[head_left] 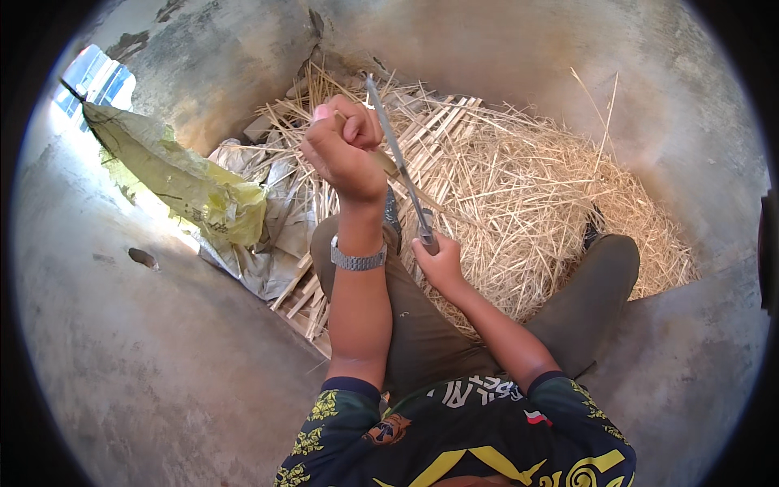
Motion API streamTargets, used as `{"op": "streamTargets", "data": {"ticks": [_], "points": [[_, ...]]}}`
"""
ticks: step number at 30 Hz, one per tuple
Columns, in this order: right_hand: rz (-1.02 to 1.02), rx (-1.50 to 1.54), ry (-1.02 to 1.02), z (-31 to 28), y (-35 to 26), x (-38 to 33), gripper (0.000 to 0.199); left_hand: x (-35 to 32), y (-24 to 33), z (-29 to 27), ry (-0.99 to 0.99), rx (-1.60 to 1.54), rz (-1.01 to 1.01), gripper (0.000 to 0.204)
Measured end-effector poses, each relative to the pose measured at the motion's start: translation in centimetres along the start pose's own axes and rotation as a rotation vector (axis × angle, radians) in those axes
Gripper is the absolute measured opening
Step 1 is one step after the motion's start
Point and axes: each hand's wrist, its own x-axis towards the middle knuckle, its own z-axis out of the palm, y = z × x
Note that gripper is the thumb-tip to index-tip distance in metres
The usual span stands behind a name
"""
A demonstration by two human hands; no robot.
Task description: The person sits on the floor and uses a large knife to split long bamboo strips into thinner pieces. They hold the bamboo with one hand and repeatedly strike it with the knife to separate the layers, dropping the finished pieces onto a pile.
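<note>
My right hand (439, 261) is closed round the handle of a long knife (398, 150). Its narrow grey blade points away from me and slants to the left, passing close by my left hand (345, 150). That left hand is raised, its fingers curled tight, with a metal-banded watch on the wrist. From its fist a pale bamboo strip (388, 165) runs toward the blade, partly behind it. Whether blade and strip touch, I cannot tell.
Beyond my knees lies a heap of straw-like shavings (519, 203), with split bamboo strips (438, 122) stacked at its left. A yellowish sack (182, 174) hangs by a bright opening at left. Grey sheeting (276, 264) lies below it. A curved concrete wall (527, 49) surrounds me.
</note>
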Motion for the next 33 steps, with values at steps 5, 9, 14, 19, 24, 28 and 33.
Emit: {"op": "streamTargets", "data": {"ticks": [5, 9, 14, 19, 24, 28, 33], "points": [[0.123, -0.08, 0.046, -0.8, 9.8, 0.3, 0.028, 1.0, 0.4, -0.5, -0.209, -0.084, -0.112, 0.043], [0.241, -0.13, 0.007, -2.0, 9.3, 1.2, 0.034, 1.2, 0.4, -0.7, -0.252, -0.123, -0.141, 0.042], [-0.035, -0.056, 0.102, -1.0, 2.8, 2.3, 0.034, 0.3, 0.7, 0.8, -0.278, -0.107, -0.143, 0.041], [-0.112, 0.048, -0.005, -1.9, 0.2, 2.3, 0.034, -0.1, 0.2, 0.4, -0.334, -0.132, -0.192, 0.041], [0.325, -0.077, -0.029, -3.0, 8.0, 2.2, 0.033, -0.1, 0.8, 1.8, -0.336, -0.082, -0.172, 0.042], [0.526, -0.112, 0.013, -4.2, 9.9, 2.5, 0.034, 0.7, 0.9, 1.2, -0.34, -0.135, -0.196, 0.043], [0.242, -0.176, 0.025, -3.2, 5.8, 3.0, 0.034, -0.3, 0.1, 1.4, -0.393, -0.12, -0.189, 0.041]]}}
